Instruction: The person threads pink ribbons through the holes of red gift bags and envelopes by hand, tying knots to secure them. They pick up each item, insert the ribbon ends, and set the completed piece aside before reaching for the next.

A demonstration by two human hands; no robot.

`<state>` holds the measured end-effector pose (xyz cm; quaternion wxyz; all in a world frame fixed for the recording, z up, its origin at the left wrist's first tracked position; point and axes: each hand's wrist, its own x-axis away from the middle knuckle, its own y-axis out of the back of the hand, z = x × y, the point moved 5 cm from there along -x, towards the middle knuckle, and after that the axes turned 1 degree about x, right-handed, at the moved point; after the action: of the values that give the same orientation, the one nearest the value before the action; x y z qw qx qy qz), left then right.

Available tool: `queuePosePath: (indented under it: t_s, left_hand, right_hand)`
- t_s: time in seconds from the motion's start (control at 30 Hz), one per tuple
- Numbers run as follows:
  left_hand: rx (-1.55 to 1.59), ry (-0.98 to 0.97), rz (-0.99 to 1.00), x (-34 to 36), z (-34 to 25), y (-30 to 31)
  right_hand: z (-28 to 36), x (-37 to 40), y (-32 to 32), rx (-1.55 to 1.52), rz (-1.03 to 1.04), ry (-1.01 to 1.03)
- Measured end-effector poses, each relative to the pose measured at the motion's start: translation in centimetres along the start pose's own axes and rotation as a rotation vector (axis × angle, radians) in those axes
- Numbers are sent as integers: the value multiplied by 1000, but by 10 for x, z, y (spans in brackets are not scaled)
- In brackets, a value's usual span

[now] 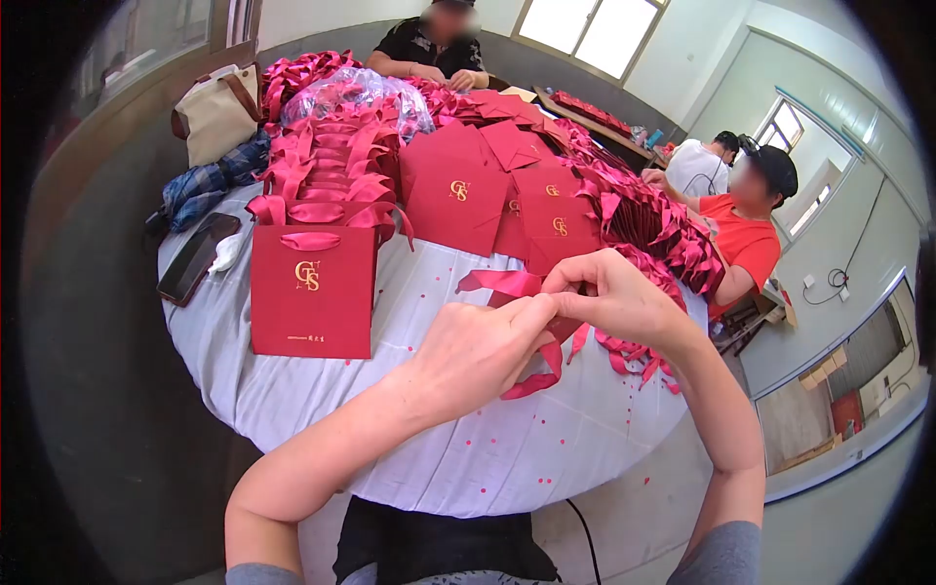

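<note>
My left hand (pixel 476 353) is closed in a pinch over the near part of the table. It meets my right hand (pixel 624 294), whose thumb and fingers are also pinched together. Between them is a pink-red satin ribbon (pixel 536 382); one end sticks out to the left above my left hand, and a loop hangs below the fingers. The exact grip point is hidden by the fingers. Left of my hands stands a red paper gift bag (pixel 314 317) with a ribbon handle and gold lettering. Flat red bags (pixel 453 190) lie spread beyond my hands.
Rows of ribboned bags (pixel 327 161) and a bag pile (pixel 639 195) cover the far table. A phone (pixel 195 261), an umbrella (pixel 210 180) and a handbag (pixel 219 112) lie left. Red dots speckle the white cloth (pixel 429 478). Other people sit behind and at right.
</note>
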<state>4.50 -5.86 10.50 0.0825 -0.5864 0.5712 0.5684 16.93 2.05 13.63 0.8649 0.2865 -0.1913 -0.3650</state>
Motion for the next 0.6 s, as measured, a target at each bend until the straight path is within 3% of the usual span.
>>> queuePosePath:
  t_s: [0.17,0.33,0.6]
  left_hand:
    - [-14,-15,-28,-3,2,-3]
    - [-46,-44,6,-1,-3,-6]
    - [-98,-85,24,-2,-9,-9]
  right_hand:
    - [-3,0,-3,-23,-115,168]
    - [-1,-1,3,-128,-100,115]
    - [15,-16,19,-241,-206,247]
